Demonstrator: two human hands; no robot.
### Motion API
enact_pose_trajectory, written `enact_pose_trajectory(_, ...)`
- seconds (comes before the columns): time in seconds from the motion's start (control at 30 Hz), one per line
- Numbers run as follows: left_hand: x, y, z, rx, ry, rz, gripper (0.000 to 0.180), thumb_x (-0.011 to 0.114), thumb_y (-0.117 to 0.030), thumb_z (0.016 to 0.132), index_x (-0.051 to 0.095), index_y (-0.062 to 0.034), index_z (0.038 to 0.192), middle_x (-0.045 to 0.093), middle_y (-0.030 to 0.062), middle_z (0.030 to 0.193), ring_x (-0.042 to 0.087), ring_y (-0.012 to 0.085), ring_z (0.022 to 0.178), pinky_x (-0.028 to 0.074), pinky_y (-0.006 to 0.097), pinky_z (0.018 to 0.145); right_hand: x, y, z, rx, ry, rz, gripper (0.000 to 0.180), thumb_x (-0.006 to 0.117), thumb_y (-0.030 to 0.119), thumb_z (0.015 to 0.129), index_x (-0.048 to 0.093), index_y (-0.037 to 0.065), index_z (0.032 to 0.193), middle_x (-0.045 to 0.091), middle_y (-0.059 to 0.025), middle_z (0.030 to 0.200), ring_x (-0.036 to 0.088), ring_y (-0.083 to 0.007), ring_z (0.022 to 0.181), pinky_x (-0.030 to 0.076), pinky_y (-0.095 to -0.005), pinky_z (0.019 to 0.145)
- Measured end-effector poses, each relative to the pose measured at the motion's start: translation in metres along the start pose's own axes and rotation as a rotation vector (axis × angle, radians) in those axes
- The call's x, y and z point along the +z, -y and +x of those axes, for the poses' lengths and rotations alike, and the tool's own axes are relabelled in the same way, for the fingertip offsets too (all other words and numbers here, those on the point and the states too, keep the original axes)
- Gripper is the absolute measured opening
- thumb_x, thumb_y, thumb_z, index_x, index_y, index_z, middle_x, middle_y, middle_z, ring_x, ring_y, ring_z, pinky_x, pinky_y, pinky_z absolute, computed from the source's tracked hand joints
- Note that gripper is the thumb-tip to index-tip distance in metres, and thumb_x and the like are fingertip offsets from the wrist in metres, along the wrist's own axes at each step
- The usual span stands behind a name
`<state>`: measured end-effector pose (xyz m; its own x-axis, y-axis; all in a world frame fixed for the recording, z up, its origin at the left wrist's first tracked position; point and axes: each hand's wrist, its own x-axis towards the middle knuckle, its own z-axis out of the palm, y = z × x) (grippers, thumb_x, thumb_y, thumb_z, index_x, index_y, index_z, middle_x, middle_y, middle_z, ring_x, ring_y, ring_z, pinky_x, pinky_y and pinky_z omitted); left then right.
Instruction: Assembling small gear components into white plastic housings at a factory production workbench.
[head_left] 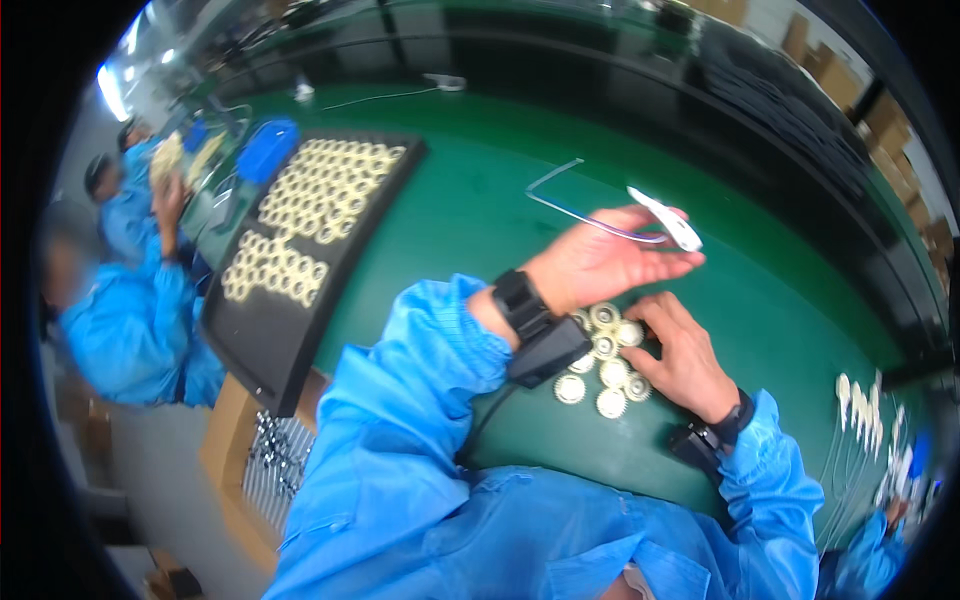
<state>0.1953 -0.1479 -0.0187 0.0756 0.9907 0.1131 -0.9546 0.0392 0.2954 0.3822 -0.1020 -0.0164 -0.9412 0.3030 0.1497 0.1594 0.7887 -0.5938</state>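
Raised over the green table, my left hand (606,262) is closed on a slim white plastic casing (672,225), held between thumb and fingers. A thin bundle of wires (580,213) trails from it, bent toward the left. Lower and to the right, my right hand (688,358) reaches into a loose cluster of round cream gears (604,346). Its thumb and forefinger close around one gear (629,333) at the cluster's right side. Several more gears lie flat beside and below. My left wrist and its black strap partly cover the cluster's left side.
A black tray (262,352) with rows of cream gears stands at left. Below it, a cardboard box (232,440) holds small metal parts. A blue container (268,150) sits behind. White casings with wires (858,408) lie at right. Co-workers in blue sit left and lower right.
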Motion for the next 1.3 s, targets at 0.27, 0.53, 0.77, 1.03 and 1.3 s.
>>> enact_pose_trajectory(0.27,0.018,-0.002,-0.008,0.025,-0.098,0.188,0.034,0.058,-0.013,0.093,0.051,-0.0027,0.124,0.058,0.0183,0.117,0.057,0.0328,0.114,0.046,0.044,0.100,-0.045,-0.032,-0.009,0.172,-0.304,0.283,0.038,0.067,0.003,0.077,0.059,0.001,0.114,0.060,-0.0077,0.102,0.061,-0.0130,0.080,0.051,-0.0282,0.069)
enact_pose_trajectory(0.53,0.027,0.027,-0.010,-0.093,-0.057,0.447,0.032,0.062,-0.007,0.088,0.051,-0.0063,0.118,0.059,0.0077,0.111,0.059,0.0189,0.104,0.047,0.034,0.094,-0.065,-0.018,-0.022,0.196,-0.286,0.998,0.045,0.069,0.008,0.085,0.054,-0.001,0.126,0.065,-0.0094,0.108,0.065,-0.0168,0.092,0.053,-0.0281,0.076)
enact_pose_trajectory(0.77,0.038,0.035,-0.013,-0.025,-0.116,0.566,0.034,0.066,-0.004,0.085,0.052,-0.0035,0.116,0.059,0.0079,0.110,0.058,0.0171,0.105,0.046,0.032,0.095,-0.065,-0.025,-0.023,0.171,-0.269,0.941,0.035,0.067,0.005,0.086,0.059,0.000,0.119,0.065,-0.0083,0.106,0.062,-0.0140,0.096,0.051,-0.0259,0.078)
enact_pose_trajectory(1.03,0.034,0.039,-0.013,0.023,-0.101,0.704,0.039,0.068,0.000,0.081,0.052,-0.0014,0.117,0.058,0.0086,0.114,0.057,0.0178,0.108,0.046,0.032,0.096,-0.057,-0.020,-0.020,0.121,-0.269,0.930,0.030,0.066,-0.002,0.085,0.061,-0.002,0.115,0.064,-0.0082,0.104,0.060,-0.0155,0.097,0.051,-0.0309,0.089)
enact_pose_trajectory(1.3,0.034,0.040,-0.015,0.093,-0.116,0.773,0.037,0.071,0.002,0.079,0.053,-0.0016,0.111,0.058,0.0083,0.112,0.057,0.0177,0.107,0.049,0.032,0.093,-0.050,-0.020,-0.020,0.033,-0.360,0.690,0.031,0.070,0.001,0.082,0.064,-0.002,0.113,0.063,-0.0086,0.104,0.061,-0.0165,0.095,0.053,-0.0297,0.083)
